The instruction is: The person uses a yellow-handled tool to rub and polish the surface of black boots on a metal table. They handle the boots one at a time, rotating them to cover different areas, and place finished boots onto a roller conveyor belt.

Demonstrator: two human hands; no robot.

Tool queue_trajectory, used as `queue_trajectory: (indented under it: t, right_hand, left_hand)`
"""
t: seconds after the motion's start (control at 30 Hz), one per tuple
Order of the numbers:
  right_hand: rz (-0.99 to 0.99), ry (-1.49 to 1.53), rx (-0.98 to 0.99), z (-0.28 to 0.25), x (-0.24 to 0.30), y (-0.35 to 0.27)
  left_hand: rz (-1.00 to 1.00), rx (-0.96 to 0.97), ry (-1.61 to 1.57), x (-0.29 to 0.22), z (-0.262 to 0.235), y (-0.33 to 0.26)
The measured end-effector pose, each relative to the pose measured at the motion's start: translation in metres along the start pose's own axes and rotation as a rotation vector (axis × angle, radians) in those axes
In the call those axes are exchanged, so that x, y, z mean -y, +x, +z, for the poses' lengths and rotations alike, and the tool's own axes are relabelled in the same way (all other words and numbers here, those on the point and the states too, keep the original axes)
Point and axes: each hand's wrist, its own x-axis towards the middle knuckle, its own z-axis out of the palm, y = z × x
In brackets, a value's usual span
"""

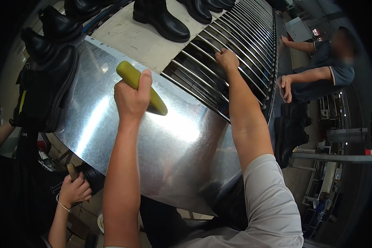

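Note:
My left hand (pixel 132 97) is closed round a yellow-green bar (pixel 156 103) with rounded ends, held tilted above the shiny sheet-metal tabletop (pixel 107 136). Its upper end sticks out past my thumb, and its lower end tapers down to the right. Farther off on the right, my right hand (pixel 228 61) has its fingers curled over one metal rod (pixel 211 44) of a conveyor-like row of rods. The undersides of those fingers are hidden. Beyond my hands, a black ankle boot (pixel 163 20) stands on a pale belt (pixel 124 37).
More black boots (pixel 49 78) stand along the left edge. A co-worker's hand (pixel 74 188) at lower left grips a small wooden-looking handle (pixel 72 171). On the right, another person (pixel 339 62) sits beside the conveyor. Dark boots (pixel 291 132) are stacked below that person's leg.

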Motion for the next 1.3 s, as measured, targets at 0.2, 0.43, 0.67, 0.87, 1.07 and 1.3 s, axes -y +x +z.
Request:
queue_trajectory:
  t: [0.2,0.43,0.67,0.87,1.07,1.3]
  right_hand:
    - [-0.001,0.012,-0.048,0.008,-0.014,0.001]
    - [-0.007,0.024,-0.031,0.002,-0.003,-0.008]
    - [-0.044,0.021,-0.039,0.002,-0.007,-0.01]
    - [-0.064,0.022,-0.06,0.013,-0.008,-0.005]
    - [-0.143,0.033,-0.103,0.03,-0.03,0.001]
    - [-0.068,-0.033,-0.04,0.019,-0.001,-0.017]
  left_hand:
    - [-0.022,0.061,-0.047,-0.004,0.004,-0.002]
    - [-0.008,0.062,-0.035,-0.003,0.001,-0.001]
    - [0.04,0.004,-0.012,-0.002,0.005,0.0]
    - [0.011,-0.044,0.018,-0.001,0.003,0.0]
    - [-0.209,0.053,0.144,0.0,0.0,-0.003]
    - [-0.188,0.04,0.061,-0.014,-0.013,-0.004]
